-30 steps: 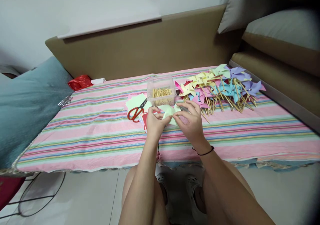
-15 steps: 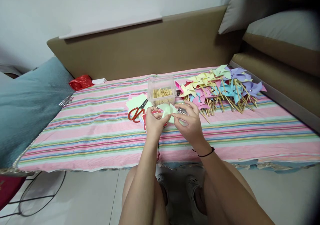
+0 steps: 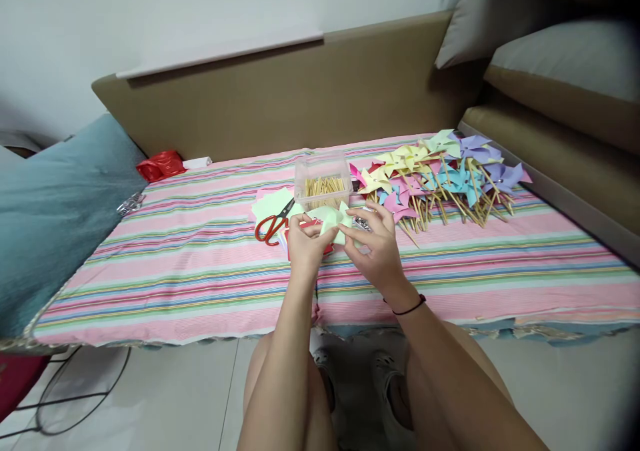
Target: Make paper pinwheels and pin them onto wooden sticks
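Between my two hands is a light green paper [image 3: 330,219], partly folded into curved blades. My left hand [image 3: 306,243] pinches its left side. The fingertips of my right hand [image 3: 374,239] press on its right side. Orange-handled scissors [image 3: 273,227] lie left of my left hand, on a stack of coloured paper sheets [image 3: 270,204]. Something red lies beneath the hands. Just beyond the hands, a clear plastic box [image 3: 323,169] holds many short thin sticks [image 3: 324,186]. Small metallic pieces [image 3: 363,223] show beside my right hand.
Several finished paper pinwheels on sticks [image 3: 415,160] are piled at the right on the striped cloth [image 3: 200,271]. A red plastic bag [image 3: 161,165] and a white object [image 3: 198,163] lie at the back left, near a blue cushion [image 3: 65,204].
The green paper has changed shape between my fingers, with a blade now standing up near the right fingertips. My right hand has shifted slightly left. The view has moved a little.
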{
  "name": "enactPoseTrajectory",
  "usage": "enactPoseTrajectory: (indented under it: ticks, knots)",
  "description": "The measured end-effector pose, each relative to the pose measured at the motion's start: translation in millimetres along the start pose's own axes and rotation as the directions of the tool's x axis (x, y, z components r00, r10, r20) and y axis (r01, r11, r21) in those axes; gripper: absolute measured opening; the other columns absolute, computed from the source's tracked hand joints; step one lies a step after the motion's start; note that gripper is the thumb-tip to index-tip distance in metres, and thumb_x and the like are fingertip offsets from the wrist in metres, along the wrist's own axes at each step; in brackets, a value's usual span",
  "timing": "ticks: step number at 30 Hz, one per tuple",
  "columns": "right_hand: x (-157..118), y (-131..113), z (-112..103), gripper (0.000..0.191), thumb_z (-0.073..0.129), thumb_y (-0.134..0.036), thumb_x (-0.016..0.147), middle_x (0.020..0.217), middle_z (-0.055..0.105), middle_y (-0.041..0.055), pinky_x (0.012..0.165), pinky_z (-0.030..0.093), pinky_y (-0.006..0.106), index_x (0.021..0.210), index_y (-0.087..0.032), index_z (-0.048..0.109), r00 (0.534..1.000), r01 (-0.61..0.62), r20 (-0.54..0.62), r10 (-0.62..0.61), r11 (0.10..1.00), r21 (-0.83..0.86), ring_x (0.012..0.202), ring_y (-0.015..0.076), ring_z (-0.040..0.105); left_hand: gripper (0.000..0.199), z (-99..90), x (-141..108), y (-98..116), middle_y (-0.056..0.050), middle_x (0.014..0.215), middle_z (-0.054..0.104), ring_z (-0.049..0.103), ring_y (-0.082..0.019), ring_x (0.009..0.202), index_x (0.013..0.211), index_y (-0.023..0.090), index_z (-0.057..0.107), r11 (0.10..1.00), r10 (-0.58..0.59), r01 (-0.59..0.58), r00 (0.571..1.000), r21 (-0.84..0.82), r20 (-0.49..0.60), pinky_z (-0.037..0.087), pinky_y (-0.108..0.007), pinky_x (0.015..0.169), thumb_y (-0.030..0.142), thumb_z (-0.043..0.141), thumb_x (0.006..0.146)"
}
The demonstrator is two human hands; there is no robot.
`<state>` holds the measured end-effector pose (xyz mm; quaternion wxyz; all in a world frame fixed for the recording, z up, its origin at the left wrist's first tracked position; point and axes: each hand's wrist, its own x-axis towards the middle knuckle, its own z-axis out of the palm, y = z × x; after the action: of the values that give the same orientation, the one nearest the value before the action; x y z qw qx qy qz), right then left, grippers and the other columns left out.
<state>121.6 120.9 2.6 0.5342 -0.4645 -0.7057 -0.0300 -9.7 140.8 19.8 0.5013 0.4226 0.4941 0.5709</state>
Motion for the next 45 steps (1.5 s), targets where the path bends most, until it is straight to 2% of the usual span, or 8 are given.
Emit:
enactPoseTrajectory:
  ticks: [17,23,25,27,29,31,40,45]
  knots:
    - [-2,-1,-3,0.026,0.058,-0.012,0.076,0.115,0.066,0.004,0.098,0.036,0.058,0.091,-0.028,0.073,0.992,0.1,0.091,-0.087,0.983,-0.152,0.123,0.0335,0.043,0.061,-2.4,0,0,0.003,0.061,0.068,0.059,-0.013,0.046,0.089,0.023,0.035,0.998,-0.057,0.057,0.998,-0.036,0.013,0.043,-0.021,0.05,0.028,0.081,0.05]
    - [0,1,-1,0.027,0.059,-0.018,0.078,0.12,0.062,0.0057,0.104,0.036,0.054,0.101,-0.028,0.07,0.992,-0.123,0.011,0.123,0.986,0.113,0.125,0.0298,0.043,0.057,0.0,0,4,0.001,0.063,0.069,0.061,-0.013,0.049,0.087,0.023,0.035,0.992,-0.081,0.077,0.996,-0.096,-0.037,0.047,-0.022,0.054,0.022,0.078,0.05]
    - [1,5,1,0.043,0.061,-0.025,0.078,0.128,0.058,0.0096,0.101,0.041,0.052,0.121,-0.026,0.059,0.934,-0.344,0.034,0.355,0.873,0.347,0.124,0.0281,0.047,0.056,0.6,0,5,0.001,0.062,0.069,0.061,-0.013,0.048,0.087,0.023,0.035,0.992,-0.093,0.089,0.995,-0.086,-0.042,0.046,-0.022,0.052,0.022,0.077,0.049]
    - [2,8,2,0.065,0.067,-0.032,0.075,0.124,0.06,0.0132,0.093,0.049,0.048,0.135,-0.023,0.043,0.798,-0.567,0.197,0.57,0.6,0.565,0.115,0.0273,0.057,0.057,1.1,-1,5,0.001,0.062,0.069,0.061,-0.014,0.048,0.087,0.023,0.035,0.993,-0.097,0.095,0.995,-0.069,-0.022,0.045,-0.022,0.051,0.024,0.078,0.049]
    - [2,11,2,0.083,0.074,-0.037,0.068,0.108,0.069,0.0114,0.084,0.054,0.045,0.138,-0.021,0.033,0.661,-0.69,0.396,0.638,0.307,0.656,0.101,0.0265,0.066,0.058,1.8,-2,5,0.002,0.061,0.068,0.061,-0.015,0.048,0.087,0.024,0.035,0.994,-0.094,0.094,0.996,-0.049,0.005,0.045,-0.022,0.05,0.025,0.079,0.048]
    - [2,12,1,0.091,0.08,-0.036,0.062,0.094,0.072,0.0066,0.08,0.056,0.045,0.136,-0.022,0.031,0.599,-0.722,0.494,0.63,0.159,0.673,0.091,0.0255,0.069,0.057,2.4,-3,4,0.003,0.059,0.067,0.061,-0.015,0.047,0.086,0.024,0.035,0.997,-0.077,0.077,0.997,-0.021,0.031,0.043,-0.021,0.049,0.025,0.079,0.049]
    - [-1,11,2,0.088,0.082,-0.024,0.057,0.08,0.073,0.0038,0.072,0.06,0.044,0.131,-0.025,0.034,0.652,-0.672,0.364,0.665,0.284,0.684,0.074,0.026,0.072,0.056,2.2,-3,3,0.003,0.059,0.068,0.059,-0.014,0.046,0.088,0.024,0.035,0.995,-0.075,0.067,0.991,0.069,0.109,0.044,-0.022,0.049,0.024,0.078,0.052]
    - [-2,13,2,0.08,0.082,-0.026,0.056,0.079,0.073,0.0022,0.07,0.06,0.044,0.122,-0.026,0.036,0.634,-0.68,0.391,0.667,0.241,0.692,0.074,0.0259,0.072,0.054,4.8,-8,7,0.001,0.062,0.069,0.059,-0.013,0.046,0.089,0.023,0.036,0.994,-0.103,0.1,0.99,0.037,0.095,0.043,-0.021,0.048,0.024,0.077,0.053]
